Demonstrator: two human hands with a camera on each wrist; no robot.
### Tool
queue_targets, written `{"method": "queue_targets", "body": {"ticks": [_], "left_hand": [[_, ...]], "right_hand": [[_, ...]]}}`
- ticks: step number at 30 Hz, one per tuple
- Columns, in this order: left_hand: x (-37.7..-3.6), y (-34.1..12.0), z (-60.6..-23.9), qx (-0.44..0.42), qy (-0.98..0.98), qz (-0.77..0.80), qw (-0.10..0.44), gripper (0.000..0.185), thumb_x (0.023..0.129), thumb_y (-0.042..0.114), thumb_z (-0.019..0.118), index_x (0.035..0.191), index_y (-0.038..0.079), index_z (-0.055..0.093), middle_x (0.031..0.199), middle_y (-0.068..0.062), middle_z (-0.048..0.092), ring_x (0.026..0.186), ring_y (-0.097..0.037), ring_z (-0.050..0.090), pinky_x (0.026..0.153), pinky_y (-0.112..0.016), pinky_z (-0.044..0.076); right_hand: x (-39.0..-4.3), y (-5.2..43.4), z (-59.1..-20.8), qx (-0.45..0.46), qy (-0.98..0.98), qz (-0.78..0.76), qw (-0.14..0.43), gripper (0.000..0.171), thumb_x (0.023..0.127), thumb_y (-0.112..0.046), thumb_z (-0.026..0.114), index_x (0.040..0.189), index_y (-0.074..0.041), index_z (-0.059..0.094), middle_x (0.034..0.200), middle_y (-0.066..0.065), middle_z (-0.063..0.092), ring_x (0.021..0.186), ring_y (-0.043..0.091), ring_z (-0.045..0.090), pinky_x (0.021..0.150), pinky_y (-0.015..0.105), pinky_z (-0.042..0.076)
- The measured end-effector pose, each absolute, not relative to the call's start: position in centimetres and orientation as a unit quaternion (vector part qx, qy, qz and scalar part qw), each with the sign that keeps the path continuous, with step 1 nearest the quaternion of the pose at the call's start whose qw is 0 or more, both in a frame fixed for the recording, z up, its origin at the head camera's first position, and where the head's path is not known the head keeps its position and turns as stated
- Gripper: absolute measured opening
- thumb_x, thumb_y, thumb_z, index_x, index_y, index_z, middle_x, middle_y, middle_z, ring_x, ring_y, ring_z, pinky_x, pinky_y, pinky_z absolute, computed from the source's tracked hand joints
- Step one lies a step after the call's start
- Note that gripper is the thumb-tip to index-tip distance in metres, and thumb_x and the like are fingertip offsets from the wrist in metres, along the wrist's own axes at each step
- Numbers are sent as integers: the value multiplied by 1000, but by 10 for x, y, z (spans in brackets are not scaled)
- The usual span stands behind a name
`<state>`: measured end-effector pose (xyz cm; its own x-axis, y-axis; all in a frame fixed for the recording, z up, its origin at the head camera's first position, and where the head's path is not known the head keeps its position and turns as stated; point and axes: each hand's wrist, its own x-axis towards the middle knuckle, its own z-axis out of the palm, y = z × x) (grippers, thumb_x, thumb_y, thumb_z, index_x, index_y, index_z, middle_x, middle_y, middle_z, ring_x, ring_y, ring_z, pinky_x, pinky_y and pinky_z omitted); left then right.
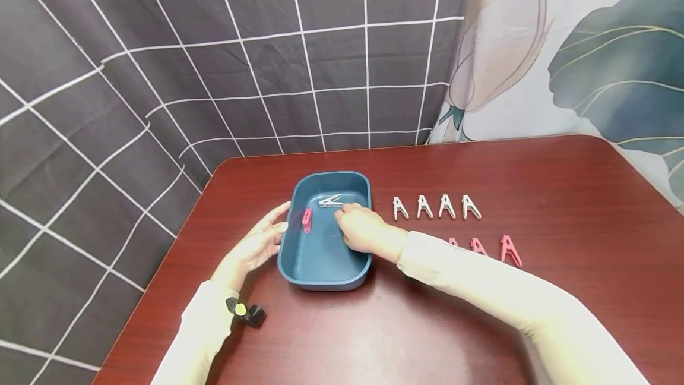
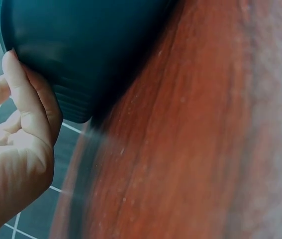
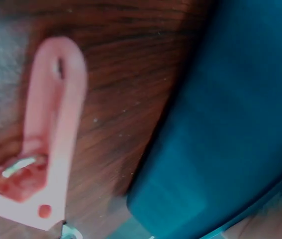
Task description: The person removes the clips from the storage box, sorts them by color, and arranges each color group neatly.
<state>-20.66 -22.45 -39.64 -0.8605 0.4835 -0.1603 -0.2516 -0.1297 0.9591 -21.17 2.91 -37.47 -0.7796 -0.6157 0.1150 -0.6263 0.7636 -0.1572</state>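
Fingertips of the right hand (image 1: 362, 232) are set against a white clip (image 1: 331, 201) lying inside the blue tray (image 1: 326, 278) (actual pinch cannot be told); the tray's outer wall is touched by the left hand (image 1: 260, 242), fingers straight.

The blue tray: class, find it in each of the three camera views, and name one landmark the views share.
Head view: the blue tray sits centre-left on the table, between both hands.
Left wrist view: its outer wall fills the upper left, fingers against it.
Right wrist view: its wall fills the right side.
Shared landmark: the red-brown wooden table, seen beside the tray in every view.
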Motion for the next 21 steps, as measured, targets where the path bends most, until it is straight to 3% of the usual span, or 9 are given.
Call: {"method": "queue_targets", "body": {"ticks": [10,21], "left_hand": [[-207,-224,-397,102,602,752,250,59,101,0,33,153,10,7,121,-4,59,99,-16,66,80,-31,55],[-215,-232,-416,109,605,750,245,56,102,3,32,153,15,11,123,-3,57,98,-16,66,80,-32,55]], "right_hand": [[-208,23,-375,308,-951,18,23,14,90,-5,57,92,-7,71,90,12,63,84,28,61,73,42,53],[-210,15,-380,283,-958,-24,46,13,92,-10,55,96,-7,68,91,10,62,81,25,60,69,38,53]]}}
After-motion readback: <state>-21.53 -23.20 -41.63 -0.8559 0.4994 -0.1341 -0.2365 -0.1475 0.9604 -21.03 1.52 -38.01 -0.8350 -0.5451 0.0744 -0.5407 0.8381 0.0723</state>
